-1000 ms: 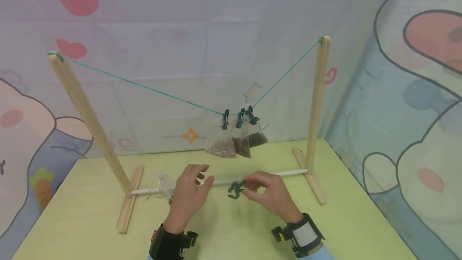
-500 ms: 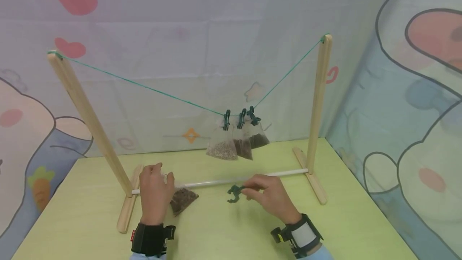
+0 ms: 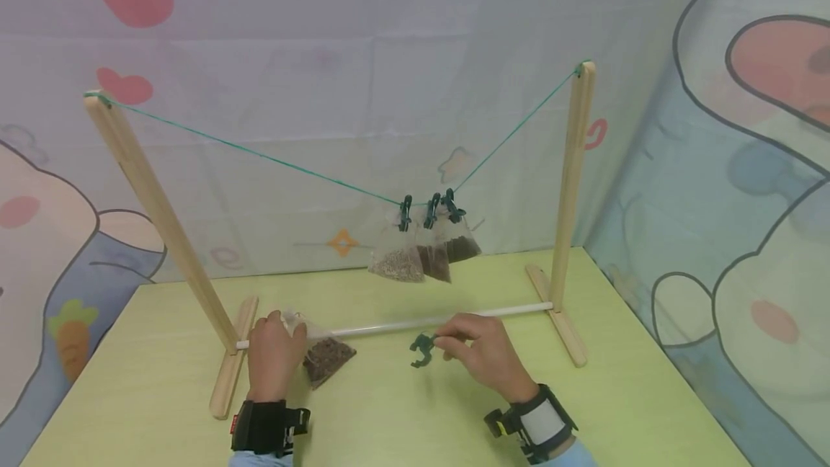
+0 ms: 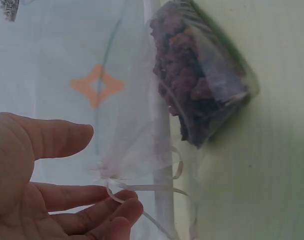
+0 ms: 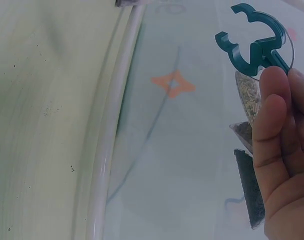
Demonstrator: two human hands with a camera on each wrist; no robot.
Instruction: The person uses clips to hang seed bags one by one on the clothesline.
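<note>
In the head view my left hand (image 3: 271, 353) is beside a clear drawstring bag (image 3: 326, 360) of dark reddish-brown lumps that lies over the white rod. The left wrist view shows the thumb (image 4: 74, 136) apart from the fingers, which touch the bag's gathered neck and its pale drawstring (image 4: 157, 188). My right hand (image 3: 488, 353) pinches the handles of a dark green spring clip (image 3: 423, 349) above the table. In the right wrist view the curved jaws of this clip (image 5: 252, 42) are spread, with nothing between them.
A green cord (image 3: 259, 156) sags between two wooden posts (image 3: 162, 215). Three green clips (image 3: 431, 210) on it hold clear bags (image 3: 398, 265) of dried contents near the middle. The white rod (image 3: 389, 326) joins the posts low down, above the yellow-green table (image 3: 454, 424).
My left hand has moved left from the middle to the neck of the bag on the rod, bringing the bag into fuller view. My right hand still pinches the clip, nearly in place.
</note>
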